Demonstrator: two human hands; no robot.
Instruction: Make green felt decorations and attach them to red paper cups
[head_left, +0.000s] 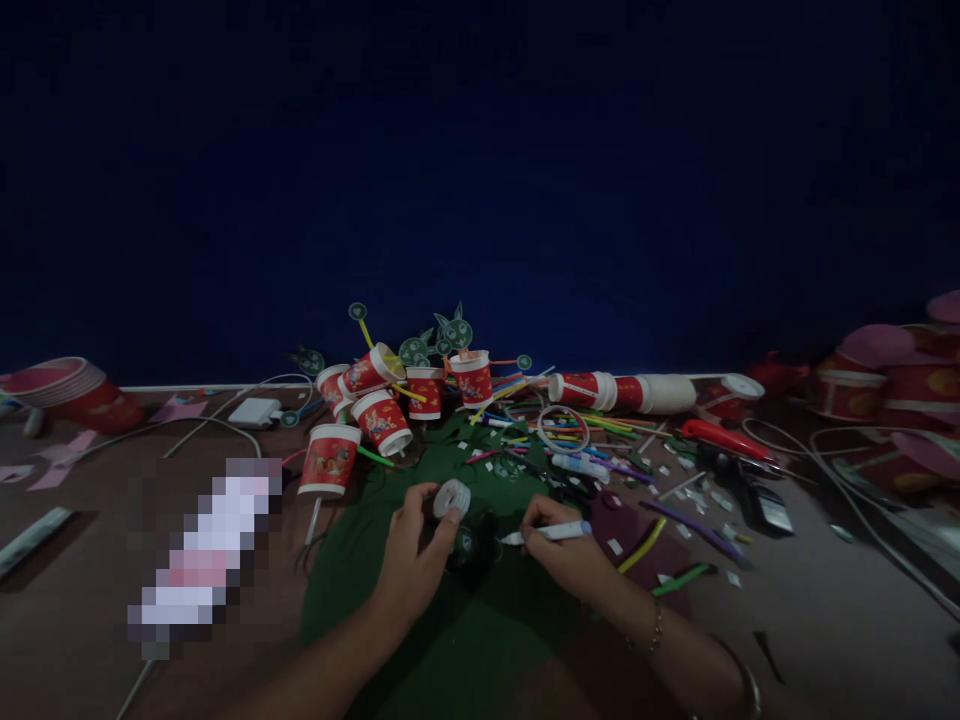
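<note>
Dim throughout, the blue backdrop [480, 180] nearly black at its corners, side edges stretched, one patch [210, 560] pixelated

Marker [559, 532]: smooth plastic. Paper cup [328, 462]: smooth, slight sheen. Green sheet [349, 570]: matt; cloth or paper, cannot tell. Bangle [751, 686]: shiny metal. Red handle [716, 436]: glossy plastic.

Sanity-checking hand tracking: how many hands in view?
2: the left hand holds a white roll; the right hand, to its right, holds a white pen. No other hands show.
</note>
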